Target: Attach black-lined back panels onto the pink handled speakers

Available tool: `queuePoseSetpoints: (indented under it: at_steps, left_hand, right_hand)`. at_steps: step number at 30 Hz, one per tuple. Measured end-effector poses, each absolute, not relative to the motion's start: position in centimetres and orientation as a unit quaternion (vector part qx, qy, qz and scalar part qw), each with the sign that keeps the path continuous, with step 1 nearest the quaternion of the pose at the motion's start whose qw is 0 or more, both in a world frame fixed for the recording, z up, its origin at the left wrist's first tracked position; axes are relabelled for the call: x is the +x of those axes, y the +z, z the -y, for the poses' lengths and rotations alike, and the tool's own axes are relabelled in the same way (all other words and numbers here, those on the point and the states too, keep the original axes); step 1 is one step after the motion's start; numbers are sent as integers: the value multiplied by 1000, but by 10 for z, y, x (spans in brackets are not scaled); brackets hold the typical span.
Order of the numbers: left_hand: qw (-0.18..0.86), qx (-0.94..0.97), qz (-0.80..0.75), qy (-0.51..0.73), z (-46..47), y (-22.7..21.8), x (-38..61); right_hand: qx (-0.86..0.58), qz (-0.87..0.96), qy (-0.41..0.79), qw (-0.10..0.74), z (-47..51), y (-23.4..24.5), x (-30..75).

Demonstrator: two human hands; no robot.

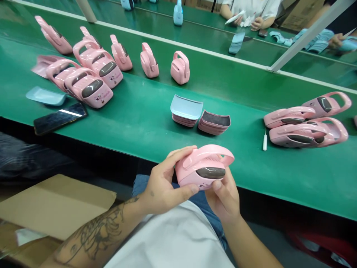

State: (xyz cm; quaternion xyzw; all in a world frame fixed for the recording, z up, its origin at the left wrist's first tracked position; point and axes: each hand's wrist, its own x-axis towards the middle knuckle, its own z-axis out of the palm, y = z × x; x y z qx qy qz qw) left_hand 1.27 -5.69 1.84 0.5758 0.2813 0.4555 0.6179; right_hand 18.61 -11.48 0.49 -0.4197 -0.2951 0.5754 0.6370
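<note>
Between my two hands I hold a pink plastic device with a loop handle on top, a dark oval window and a small printed figure; its exact kind I cannot make out. My left hand is wrapped round its left end, thumb along the lower edge. My right hand grips the right end from below, with the thumb by the printed face. Just beyond, on the green table, lie a stack of curved panels with a light blue one on top and a stack of curved pink panels with a dark upper face.
Several similar pink devices stand at the left, and more lie at the right beside a white-handled tool. A phone and a blue panel lie at left. Across the divider, co-workers' hands handle parts.
</note>
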Motion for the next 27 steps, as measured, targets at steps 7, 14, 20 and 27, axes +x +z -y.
queuePoseSetpoints:
  at_steps: [7,14,20,27]
  left_hand:
    - [618,598,-241,451,56,17,13]
    - [637,428,-366,526,49,17,38]
    - [562,487,-367,559,38,17,44]
    - [613,509,-367,481,28,17,42]
  right_hand:
    - [-534,367,432,627,132,2,181]
    - [-617,540,185,542,129,5,174]
    - [-563,592,84,570,121,0,158]
    - [-609,468,209,606,125,-22,164]
